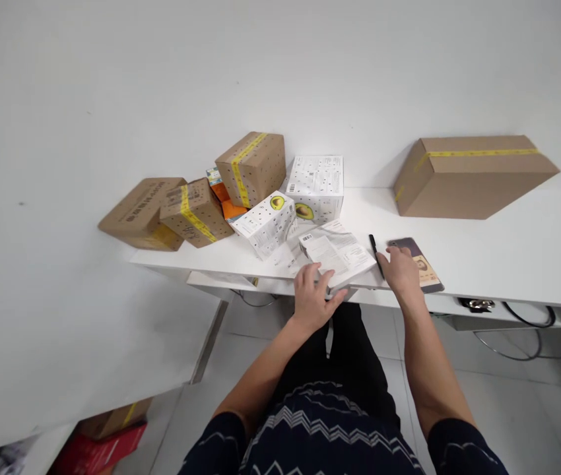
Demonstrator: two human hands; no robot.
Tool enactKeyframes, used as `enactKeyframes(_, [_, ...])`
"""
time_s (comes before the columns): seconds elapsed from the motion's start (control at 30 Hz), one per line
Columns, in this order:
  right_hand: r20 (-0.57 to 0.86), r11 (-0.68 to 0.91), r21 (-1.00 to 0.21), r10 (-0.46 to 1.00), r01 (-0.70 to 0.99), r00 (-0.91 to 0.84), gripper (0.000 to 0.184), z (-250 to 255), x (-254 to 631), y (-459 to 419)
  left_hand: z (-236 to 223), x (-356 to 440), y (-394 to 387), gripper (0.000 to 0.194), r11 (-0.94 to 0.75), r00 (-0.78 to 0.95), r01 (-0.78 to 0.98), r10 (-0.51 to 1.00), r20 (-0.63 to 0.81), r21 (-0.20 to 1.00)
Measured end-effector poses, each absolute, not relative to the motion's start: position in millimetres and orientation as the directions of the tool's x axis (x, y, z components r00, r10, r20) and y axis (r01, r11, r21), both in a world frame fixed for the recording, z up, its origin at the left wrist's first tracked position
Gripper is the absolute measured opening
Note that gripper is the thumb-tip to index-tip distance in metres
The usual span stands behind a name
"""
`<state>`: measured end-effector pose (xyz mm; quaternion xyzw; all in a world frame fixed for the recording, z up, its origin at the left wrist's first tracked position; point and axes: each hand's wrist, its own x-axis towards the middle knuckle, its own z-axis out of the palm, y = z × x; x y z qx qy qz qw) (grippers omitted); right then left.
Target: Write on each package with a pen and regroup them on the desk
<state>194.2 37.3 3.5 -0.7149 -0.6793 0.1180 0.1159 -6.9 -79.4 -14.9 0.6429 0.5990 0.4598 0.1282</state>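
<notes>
My left hand (314,295) grips the near corner of a flat white parcel (342,254) with a printed label, thumb under its edge at the table's front. My right hand (399,272) rests beside it on the white table (508,257), fingers curled close to a black pen (375,254). Whether those fingers hold the pen is unclear. A dark phone or card (419,262) lies just right of that hand.
Behind the parcel stand two white avocado-print boxes (266,223) (317,186), three brown boxes with yellow tape (252,168) (195,211) (142,212) and an orange packet (226,201). A large brown carton (468,175) sits far right. Cables (523,323) hang under the table.
</notes>
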Motion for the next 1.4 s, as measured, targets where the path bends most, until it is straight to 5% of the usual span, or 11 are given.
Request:
enactKeyframes(0.17, [-0.204, -0.077, -0.156, 0.978, 0.985, 0.044, 0.03, -2, 188, 44, -10, 2, -67, 0.042, -0.257, -0.124, 0.546, 0.916, 0.381, 0.797])
enactKeyframes(0.27, [-0.171, -0.064, -0.217, 0.985, 0.974, 0.027, 0.023, -10, 196, 47, -5, -4, -67, 0.039, -0.27, -0.138, 0.346, 0.933, 0.333, 0.899])
enactKeyframes(0.33, [-0.118, -0.092, -0.368, 0.992, 0.925, 0.051, 0.019, -11, 206, 48, -1, -12, -68, 0.039, -0.24, -0.13, 0.221, 0.953, 0.272, 0.945])
enactKeyframes(0.4, [-0.073, -0.11, -0.638, 0.994, 0.762, 0.083, 0.016, -6, 213, 47, 4, -22, -70, 0.039, -0.213, -0.084, 0.169, 0.97, 0.229, 0.962])
enactKeyframes(0.5, [-0.026, -0.045, -0.96, 0.997, 0.275, 0.071, 0.023, 10, 213, 42, 9, -33, -71, 0.041, -0.191, -0.018, 0.189, 0.98, 0.198, 0.963])
enactKeyframes(0.6, [0.016, 0.019, -0.994, 0.999, -0.106, 0.027, 0.029, 30, 195, 39, 16, -31, -69, 0.037, -0.2, -0.06, 0.28, 0.973, 0.225, 0.939])
enactKeyframes(0.67, [0.049, 0.051, -0.979, 0.999, -0.198, 0.016, 0.033, 38, 176, 39, 20, -21, -64, 0.028, -0.238, -0.109, 0.379, 0.948, 0.298, 0.895])
enactKeyframes(0.8, [0.135, 0.131, -0.982, 0.991, -0.137, -0.021, 0.039, 37, 141, 47, 22, 7, -49, 0.021, -0.272, -0.121, 0.472, 0.922, 0.368, 0.838])
enactKeyframes(0.97, [0.16, 0.155, -0.987, 0.977, -0.045, -0.144, 0.029, 23, 117, 65, 12, 23, -31, 0.035, -0.241, -0.08, 0.596, 0.931, 0.356, 0.766])
enactKeyframes(1.17, [0.171, 0.197, -0.969, 0.97, 0.149, -0.171, 0.012, 13, 112, 70, 6, 20, -30, 0.039, -0.269, -0.149, 0.413, 0.923, 0.356, 0.87])
enactKeyframes(1.4, [0.167, 0.217, -0.931, 0.969, 0.294, -0.185, 0.016, 9, 112, 68, 6, 19, -29, 0.042, -0.256, -0.114, 0.458, 0.933, 0.342, 0.851])
